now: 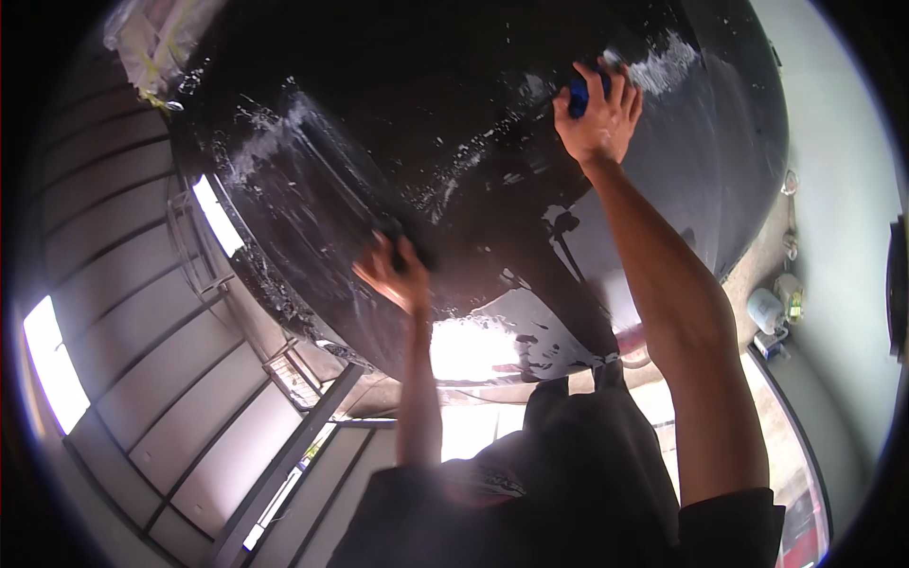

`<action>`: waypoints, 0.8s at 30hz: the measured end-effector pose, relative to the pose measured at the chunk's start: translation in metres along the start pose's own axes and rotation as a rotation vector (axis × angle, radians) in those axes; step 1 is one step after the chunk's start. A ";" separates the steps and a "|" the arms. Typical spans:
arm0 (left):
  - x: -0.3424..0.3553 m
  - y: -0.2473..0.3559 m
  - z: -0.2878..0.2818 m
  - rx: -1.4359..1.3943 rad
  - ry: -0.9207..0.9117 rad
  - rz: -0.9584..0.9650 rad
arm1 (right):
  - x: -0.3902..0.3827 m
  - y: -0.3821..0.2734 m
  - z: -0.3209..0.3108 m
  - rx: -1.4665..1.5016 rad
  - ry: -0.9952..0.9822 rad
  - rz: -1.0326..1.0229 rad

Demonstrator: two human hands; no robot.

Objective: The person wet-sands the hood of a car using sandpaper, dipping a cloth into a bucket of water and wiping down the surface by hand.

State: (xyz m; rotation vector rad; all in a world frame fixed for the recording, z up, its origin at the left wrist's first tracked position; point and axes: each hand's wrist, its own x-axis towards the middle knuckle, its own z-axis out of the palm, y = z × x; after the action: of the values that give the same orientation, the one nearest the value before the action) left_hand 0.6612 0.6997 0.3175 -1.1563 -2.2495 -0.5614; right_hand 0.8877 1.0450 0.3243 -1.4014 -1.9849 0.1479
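A large glossy dark curved panel (426,142), like a car's bonnet, lies wet before me, streaked with whitish suds (668,64). Reaching far to the right, my right hand (603,118) presses a blue pad (578,97) against it, the fingers spread over the pad. The pad is mostly hidden under the palm. My left hand (390,276) is nearer to me, left of the middle, with its fingers curled on a small dark pad (418,252). That pad blends into the dark surface, so its outline is hard to make out.
Crumpled clear plastic sheeting (156,47) is at the far left beyond the panel. Several bottles and containers (772,308) stand on the floor by the pale wall at the right. Along the left runs a panelled wall (123,312). Bright reflections show near the panel's closest edge.
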 end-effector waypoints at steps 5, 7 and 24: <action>0.057 -0.012 0.027 -0.053 0.014 -0.062 | 0.004 0.000 -0.001 -0.027 0.033 -0.036; 0.126 -0.037 0.060 -0.011 -0.096 -0.253 | 0.004 0.002 -0.001 -0.058 0.110 -0.087; 0.010 -0.050 0.029 0.038 -0.126 -0.083 | 0.004 -0.007 -0.010 -0.037 0.080 -0.077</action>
State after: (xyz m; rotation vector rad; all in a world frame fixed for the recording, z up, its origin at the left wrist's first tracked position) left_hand 0.6066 0.6951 0.2961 -1.1117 -2.4134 -0.4874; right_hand 0.8870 1.0428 0.3370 -1.3309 -1.9809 0.0200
